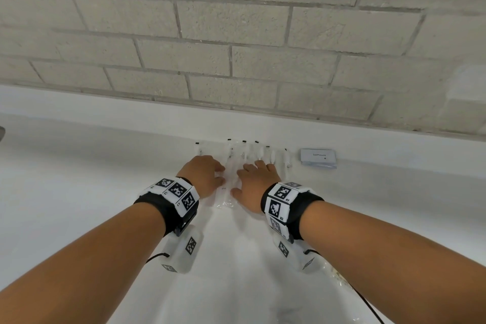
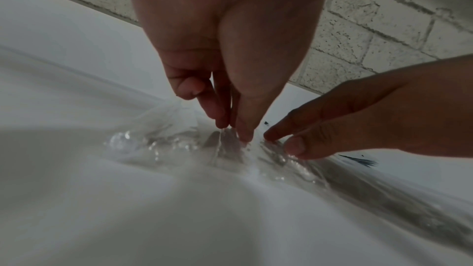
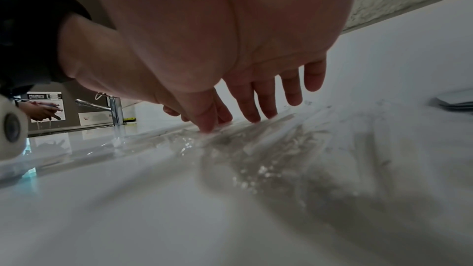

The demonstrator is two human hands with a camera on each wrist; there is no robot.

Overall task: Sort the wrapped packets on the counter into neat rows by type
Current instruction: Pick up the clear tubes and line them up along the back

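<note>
Several clear-wrapped packets (image 1: 252,152) with small black end tabs lie side by side on the white counter (image 1: 79,179) near the back wall. One clear packet (image 1: 227,193) runs toward me between my hands. My left hand (image 1: 222,175) pinches its wrapper with thumb and fingertips; in the left wrist view the plastic (image 2: 222,145) rises to the left hand (image 2: 234,131). My right hand (image 1: 240,179) lies spread on the neighbouring packets (image 3: 276,135), fingers (image 3: 266,104) straight and thumb down. The right hand (image 2: 281,142) shows beside the left.
A small stack of flat toothpaste sachets (image 1: 318,157) sits to the right of the row. More crinkled clear plastic (image 1: 339,279) lies near my right forearm. A grey brick wall (image 1: 236,47) backs the counter. A chrome tap (image 3: 115,108) stands far to the left.
</note>
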